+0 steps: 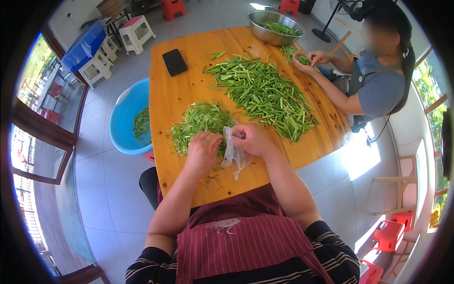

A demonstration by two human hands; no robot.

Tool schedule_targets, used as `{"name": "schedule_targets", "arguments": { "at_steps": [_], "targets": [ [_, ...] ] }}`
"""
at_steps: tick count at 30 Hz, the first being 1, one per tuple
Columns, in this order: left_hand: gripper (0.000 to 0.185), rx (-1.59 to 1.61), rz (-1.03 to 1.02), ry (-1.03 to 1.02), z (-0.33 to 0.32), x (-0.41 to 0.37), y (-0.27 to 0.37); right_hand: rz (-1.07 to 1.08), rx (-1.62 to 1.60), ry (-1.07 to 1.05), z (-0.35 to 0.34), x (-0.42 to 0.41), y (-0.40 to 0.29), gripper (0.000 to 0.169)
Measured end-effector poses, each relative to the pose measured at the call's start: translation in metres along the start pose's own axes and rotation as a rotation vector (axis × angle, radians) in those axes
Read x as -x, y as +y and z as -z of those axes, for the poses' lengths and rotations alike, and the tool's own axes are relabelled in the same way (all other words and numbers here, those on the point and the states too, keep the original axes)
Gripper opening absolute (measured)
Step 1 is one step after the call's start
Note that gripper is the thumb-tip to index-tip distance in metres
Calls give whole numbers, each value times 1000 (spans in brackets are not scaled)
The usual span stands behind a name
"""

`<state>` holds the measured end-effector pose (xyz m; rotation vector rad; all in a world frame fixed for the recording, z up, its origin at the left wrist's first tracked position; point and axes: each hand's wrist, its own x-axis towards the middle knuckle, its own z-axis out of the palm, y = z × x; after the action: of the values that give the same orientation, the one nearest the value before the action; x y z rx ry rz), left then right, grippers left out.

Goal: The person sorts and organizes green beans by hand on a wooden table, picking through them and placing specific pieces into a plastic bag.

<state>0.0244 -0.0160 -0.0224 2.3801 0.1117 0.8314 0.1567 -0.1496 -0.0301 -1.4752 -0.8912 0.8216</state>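
My right hand [252, 139] pinches a crumpled clear plastic bag [231, 152] near the table's front edge. Beside it, my left hand [204, 152] has its fingers bent at the bag's left side; whether they grip the plastic or a bit of green is hidden. Just beyond my left hand lies a loose heap of thin green trimmings [204, 119]. A larger pile of cut green stems [266, 94] spreads over the middle and right of the wooden table [184, 96].
A black phone [175, 62] lies at the far left of the table. A metal bowl of stems [262, 35] stands at the far edge. Left of the table is a blue basin [122, 136] with greens. At the right, a seated person [376, 85] holds stems in both hands.
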Motion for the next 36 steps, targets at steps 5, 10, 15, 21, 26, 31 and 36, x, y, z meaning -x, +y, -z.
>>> {"name": "schedule_targets", "arguments": {
  "at_steps": [5,10,15,21,26,31,36],
  "targets": [
    [12,0,4,-50,-1,3,-1,19,81,-34,0,-1,1,5],
    [13,20,6,-32,-1,3,0,40,42,-25,-3,-1,2,6],
    [16,-25,-82,76,9,-5,12,-5,-57,26,-1,-4,11,6],
    [14,261,164,86,0,2,8,3,-75,21,-3,-4,9,5],
    [9,391,442,134,4,-1,6,23,-116,93,2,-4,13,5],
    [11,509,571,126,7,-2,-3,17,-548,169,1,0,-2,7],
    [11,454,487,79,4,-1,12,70,-424,124,0,-3,-3,20]
  ]
}}
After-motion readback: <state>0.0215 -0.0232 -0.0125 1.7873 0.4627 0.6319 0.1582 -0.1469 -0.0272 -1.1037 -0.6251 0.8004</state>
